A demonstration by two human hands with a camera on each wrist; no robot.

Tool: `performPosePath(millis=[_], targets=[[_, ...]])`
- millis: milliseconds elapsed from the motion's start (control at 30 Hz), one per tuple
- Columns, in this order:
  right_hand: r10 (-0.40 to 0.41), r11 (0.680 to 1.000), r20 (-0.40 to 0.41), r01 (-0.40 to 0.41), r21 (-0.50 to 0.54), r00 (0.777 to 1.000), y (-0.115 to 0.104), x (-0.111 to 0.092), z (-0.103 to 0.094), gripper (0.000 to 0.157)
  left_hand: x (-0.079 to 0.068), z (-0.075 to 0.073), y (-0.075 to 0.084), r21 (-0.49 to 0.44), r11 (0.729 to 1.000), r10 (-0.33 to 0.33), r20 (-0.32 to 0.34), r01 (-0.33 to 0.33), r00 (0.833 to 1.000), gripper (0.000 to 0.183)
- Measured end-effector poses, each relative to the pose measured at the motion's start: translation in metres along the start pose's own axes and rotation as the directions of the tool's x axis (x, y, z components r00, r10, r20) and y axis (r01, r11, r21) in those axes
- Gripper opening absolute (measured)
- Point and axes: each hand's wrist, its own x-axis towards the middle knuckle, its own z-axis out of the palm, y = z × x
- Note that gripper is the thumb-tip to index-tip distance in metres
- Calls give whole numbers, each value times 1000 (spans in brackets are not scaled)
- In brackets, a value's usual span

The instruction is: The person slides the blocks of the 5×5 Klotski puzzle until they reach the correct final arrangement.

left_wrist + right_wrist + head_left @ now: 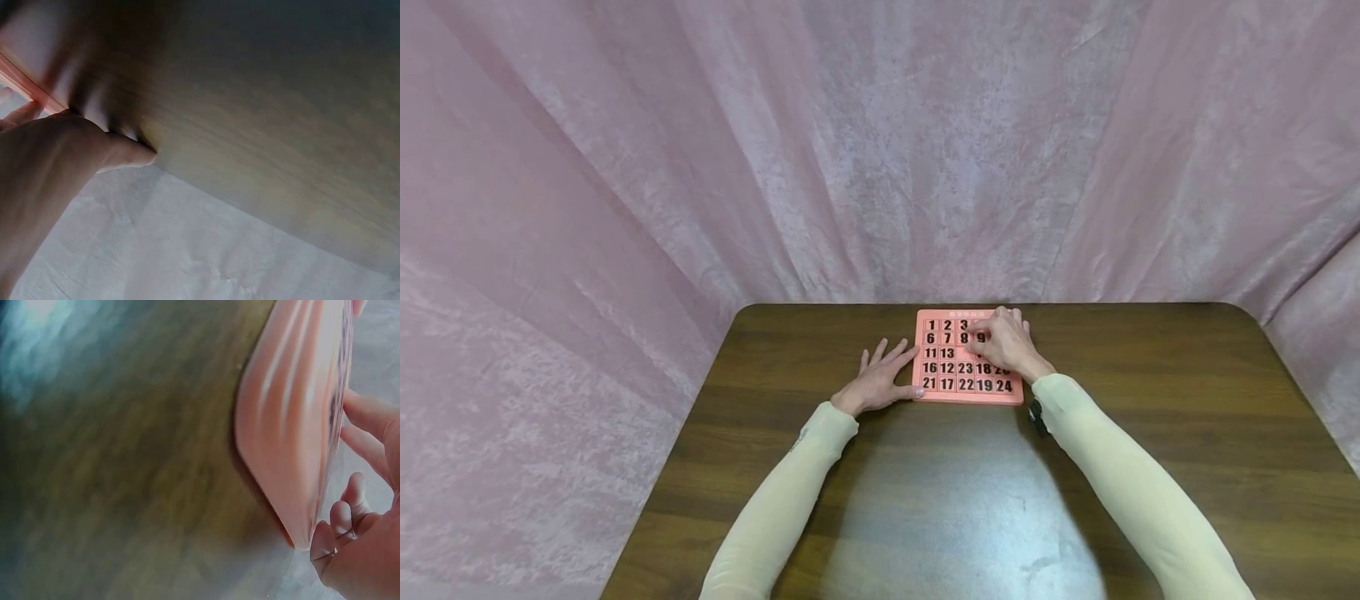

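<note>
A pink sliding number puzzle (967,398) lies flat near the table's far edge, black numbers on its square tiles. Its bottom row reads 21, 17, 22, 19, 24; the hand hides several tiles at the upper right. My left hand (876,386) rests at the board's left side with fingers spread, thumb on the lower left corner and index fingertip on the left rim. Over the upper right tiles is my right hand (1006,342), thumb and index fingertips touching the face near the 8 and 9. In the right wrist view its other fingers curl loosely beside the board's edge.
The board lies on a dark brown wooden table (760,358) with rounded far corners and a bright light reflection in front. Behind it hangs a pink velvet curtain (925,150). A black band (1037,415) sits at the right wrist.
</note>
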Motion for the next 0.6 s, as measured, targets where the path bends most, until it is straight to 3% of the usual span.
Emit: performPosePath(millis=[200, 433, 600], targets=[[-8, 1000, -5, 9, 17, 1000, 1, -1, 1, 32, 2, 2, -3, -11, 1000, 0, -1, 0, 1000, 92], [-25, 999, 7, 25, 45, 1000, 0, -5, -1, 30, -2, -1, 6, 54, 998, -15, -10, 15, 1000, 89], [-11, 999, 32, 10, 41, 999, -1, -6, 0, 30, -1, 1, 2, 25, 1000, -10, -11, 10, 1000, 91]])
